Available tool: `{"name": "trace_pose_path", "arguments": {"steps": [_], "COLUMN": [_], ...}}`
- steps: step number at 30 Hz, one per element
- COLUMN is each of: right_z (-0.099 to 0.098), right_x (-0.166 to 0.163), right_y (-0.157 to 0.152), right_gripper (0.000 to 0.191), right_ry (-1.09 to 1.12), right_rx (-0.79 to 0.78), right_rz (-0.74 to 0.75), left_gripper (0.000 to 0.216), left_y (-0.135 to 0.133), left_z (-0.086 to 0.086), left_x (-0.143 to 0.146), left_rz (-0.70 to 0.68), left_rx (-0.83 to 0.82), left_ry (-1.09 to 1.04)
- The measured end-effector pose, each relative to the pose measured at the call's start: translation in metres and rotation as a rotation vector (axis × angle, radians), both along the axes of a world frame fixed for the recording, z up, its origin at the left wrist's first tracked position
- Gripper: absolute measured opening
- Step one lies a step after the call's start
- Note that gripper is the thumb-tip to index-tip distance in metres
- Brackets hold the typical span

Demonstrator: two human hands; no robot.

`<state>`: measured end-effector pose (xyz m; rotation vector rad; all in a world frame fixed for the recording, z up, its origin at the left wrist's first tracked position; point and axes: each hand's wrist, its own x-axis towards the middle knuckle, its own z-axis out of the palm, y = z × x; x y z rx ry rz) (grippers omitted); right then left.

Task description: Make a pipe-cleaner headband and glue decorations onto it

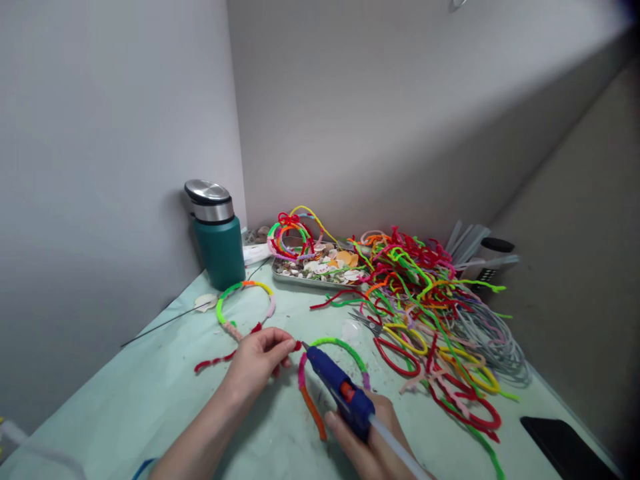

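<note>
My left hand (pixel 265 357) is closed, pinching a red pipe cleaner whose short end (pixel 298 346) sticks out past the fingertips. My right hand (pixel 370 433) grips a blue hot glue gun (pixel 340 387) with an orange part and a pale glue stick (pixel 400 457) at its back. The gun's nozzle is right by the red end; whether they touch I cannot tell. Under the gun lies a multicoloured pipe cleaner ring (pixel 313 410). A second such ring (pixel 270 300) lies beyond my left hand, and a red twisted strand (pixel 215 363) lies to that hand's left.
A green bottle (pixel 220 250) stands by the wall. Behind are a metal tray (pixel 300 281) of shells and several wrapped rings (pixel 295 240). To the right, scissors (pixel 397 350) lie beside a heap of pipe cleaners (pixel 415 267), grey cord (pixel 493 337) and a black flat object (pixel 565 447).
</note>
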<state>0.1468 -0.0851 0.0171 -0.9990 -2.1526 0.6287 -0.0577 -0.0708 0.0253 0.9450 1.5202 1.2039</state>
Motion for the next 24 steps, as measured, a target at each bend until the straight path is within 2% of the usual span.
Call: {"name": "trace_pose_path", "arguments": {"steps": [5, 9, 15, 18, 20, 21, 24], "right_z": [0.000, 0.001, 0.018, 0.033, 0.042, 0.045, 0.041], "right_x": [0.001, -0.012, -0.048, -0.045, -0.035, -0.029, -0.016], "right_y": [0.004, 0.004, -0.009, -0.007, 0.004, 0.012, 0.042], "right_gripper": [0.022, 0.020, 0.043, 0.052, 0.048, 0.042, 0.022], "right_ry": [-0.108, -0.427, -0.802, -0.782, -0.666, -0.649, -0.668], "right_rx": [-0.034, -0.036, 0.021, -0.022, -0.055, -0.049, 0.072], "right_rz": [0.052, 0.106, 0.083, 0.151, 0.200, 0.180, -0.090], "left_gripper": [0.028, 0.030, 0.033, 0.034, 0.035, 0.035, 0.034], "left_y": [0.001, -0.002, -0.004, -0.005, -0.005, -0.005, -0.005], "left_z": [0.000, 0.004, 0.007, 0.008, 0.009, 0.009, 0.009], "left_x": [-0.005, -0.014, -0.030, -0.033, -0.031, -0.030, -0.025], "left_rz": [0.035, 0.121, 0.233, 0.232, 0.208, 0.191, 0.141], "left_rx": [0.035, 0.090, 0.152, 0.155, 0.150, 0.148, 0.150], "left_ry": [-0.030, -0.076, -0.146, -0.160, -0.163, -0.164, -0.160]}}
